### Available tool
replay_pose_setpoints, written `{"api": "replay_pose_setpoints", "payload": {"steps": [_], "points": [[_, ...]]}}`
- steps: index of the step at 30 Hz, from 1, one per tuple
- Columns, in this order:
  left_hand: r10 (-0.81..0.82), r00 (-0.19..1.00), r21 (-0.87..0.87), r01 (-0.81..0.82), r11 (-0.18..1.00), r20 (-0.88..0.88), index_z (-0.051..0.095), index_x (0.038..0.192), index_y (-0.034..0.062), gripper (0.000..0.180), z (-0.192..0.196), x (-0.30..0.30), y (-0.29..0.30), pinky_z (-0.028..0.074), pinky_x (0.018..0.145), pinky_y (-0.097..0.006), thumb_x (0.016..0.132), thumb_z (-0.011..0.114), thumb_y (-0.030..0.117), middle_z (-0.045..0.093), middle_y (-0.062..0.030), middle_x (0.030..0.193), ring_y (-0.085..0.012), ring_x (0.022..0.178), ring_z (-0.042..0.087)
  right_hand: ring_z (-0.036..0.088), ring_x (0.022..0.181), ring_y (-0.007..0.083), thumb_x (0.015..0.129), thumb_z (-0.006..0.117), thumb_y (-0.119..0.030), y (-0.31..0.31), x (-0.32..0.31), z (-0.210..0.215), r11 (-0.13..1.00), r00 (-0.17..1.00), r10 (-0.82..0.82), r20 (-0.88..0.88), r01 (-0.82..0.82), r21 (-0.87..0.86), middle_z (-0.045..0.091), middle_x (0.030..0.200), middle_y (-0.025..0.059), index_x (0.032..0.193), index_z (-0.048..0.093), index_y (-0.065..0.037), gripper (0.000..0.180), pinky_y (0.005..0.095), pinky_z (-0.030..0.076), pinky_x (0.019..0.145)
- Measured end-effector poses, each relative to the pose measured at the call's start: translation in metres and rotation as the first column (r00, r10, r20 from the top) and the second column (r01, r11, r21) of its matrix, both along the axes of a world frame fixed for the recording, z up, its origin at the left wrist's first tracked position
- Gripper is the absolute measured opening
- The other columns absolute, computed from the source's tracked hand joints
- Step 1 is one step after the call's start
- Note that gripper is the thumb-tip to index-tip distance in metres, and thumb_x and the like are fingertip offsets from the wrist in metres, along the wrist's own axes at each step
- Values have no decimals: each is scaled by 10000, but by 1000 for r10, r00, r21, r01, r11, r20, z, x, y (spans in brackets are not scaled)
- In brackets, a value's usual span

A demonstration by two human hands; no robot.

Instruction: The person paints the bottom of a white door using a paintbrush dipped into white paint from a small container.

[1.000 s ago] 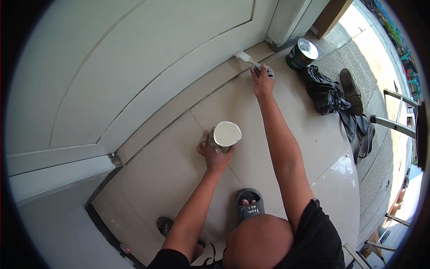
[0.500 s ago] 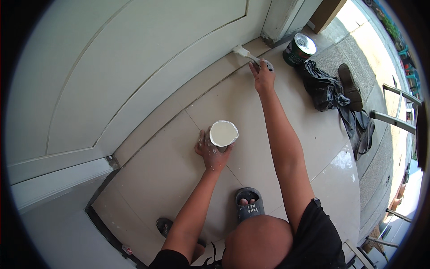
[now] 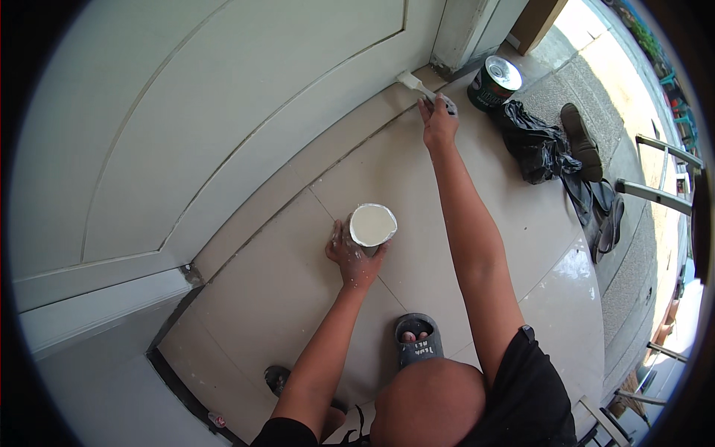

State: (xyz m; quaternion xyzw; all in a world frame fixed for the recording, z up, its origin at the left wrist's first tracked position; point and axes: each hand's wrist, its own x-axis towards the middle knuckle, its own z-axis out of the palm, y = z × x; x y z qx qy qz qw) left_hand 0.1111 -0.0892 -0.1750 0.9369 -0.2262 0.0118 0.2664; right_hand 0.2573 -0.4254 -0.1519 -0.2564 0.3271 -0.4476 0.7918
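Note:
My left hand (image 3: 354, 257) is wrapped round a tub of off-white paint (image 3: 373, 225) over the tiled floor; paint specks dot the fingers and the tub's rim is coated white. Stretched far ahead, my right hand (image 3: 439, 123) grips a paintbrush (image 3: 417, 83) by its handle. The brush's pale bristles meet the bottom edge of the white panelled door (image 3: 298, 89), near its right end. The palm side of my right hand and part of the handle are hidden.
A dark green paint can (image 3: 494, 83) stands by the door frame (image 3: 465, 37). Beside it lie a black plastic bag (image 3: 532, 145), a brown shoe (image 3: 581, 141) and dark sandals (image 3: 607, 223). A metal ladder-like frame (image 3: 655, 195) is at the right. My slippered foot (image 3: 417, 339) is below the tub.
The brush and my right hand have shifted slightly to the right along the door's bottom edge. My left hand keeps its hold on the tub.

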Motion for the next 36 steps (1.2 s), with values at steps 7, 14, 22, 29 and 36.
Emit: {"api": "replay_pose_setpoints", "payload": {"steps": [7, 14, 22, 29, 36], "points": [[3, 1000, 24, -3, 1000, -2, 384, 1507, 31, 1019, -2, 0, 3, 204, 1126, -578, 775, 829, 582, 405, -217, 1521, -364, 1475, 295, 704, 917, 281, 1022, 607, -90, -2, -8, 0, 988, 988, 151, -12, -151, -17, 612, 1069, 157, 1137, 523, 43, 195, 414, 666, 853], [11, 1000, 45, -11, 999, -14, 381, 1510, 36, 1013, -1, 0, 3, 193, 1133, -574, 781, 827, 579, 414, -215, 1519, -364, 1477, 295, 700, 895, 285, 1017, 602, -84, 25, -2, 5, 971, 970, 240, -37, -239, 16, 599, 1048, 154, 1125, 508, 60, 204, 428, 666, 867], [8, 1000, 42, -7, 999, -26, 381, 1513, 39, 1010, -5, 1, 4, 176, 1142, -577, 780, 832, 567, 414, -218, 1522, -363, 1479, 294, 707, 919, 304, 1024, 591, -82, 30, -4, 12, 961, 960, 276, -54, -277, -2, 602, 1074, 169, 1134, 508, 59, 197, 428, 665, 871], [13, 1000, 17, -13, 1000, -1, 378, 1511, 30, 1032, -9, 0, 2, 177, 1146, -575, 758, 855, 551, 399, -222, 1532, -362, 1473, 303, 714, 920, 310, 1031, 586, -94, 5, 3, 39, 999, 995, 40, 92, -37, -29, 621, 1058, 176, 1151, 509, 48, 201, 446, 667, 863], [13, 1000, 48, -13, 999, -11, 371, 1516, 33, 1035, 0, 0, 0, 187, 1145, -571, 764, 849, 560, 386, -211, 1542, -360, 1461, 321, 718, 929, 334, 1023, 587, -89, -13, -5, 43, 995, 992, 77, 98, -82, 58, 623, 1064, 188, 1162, 494, 79, 237, 469, 671, 848]]}}
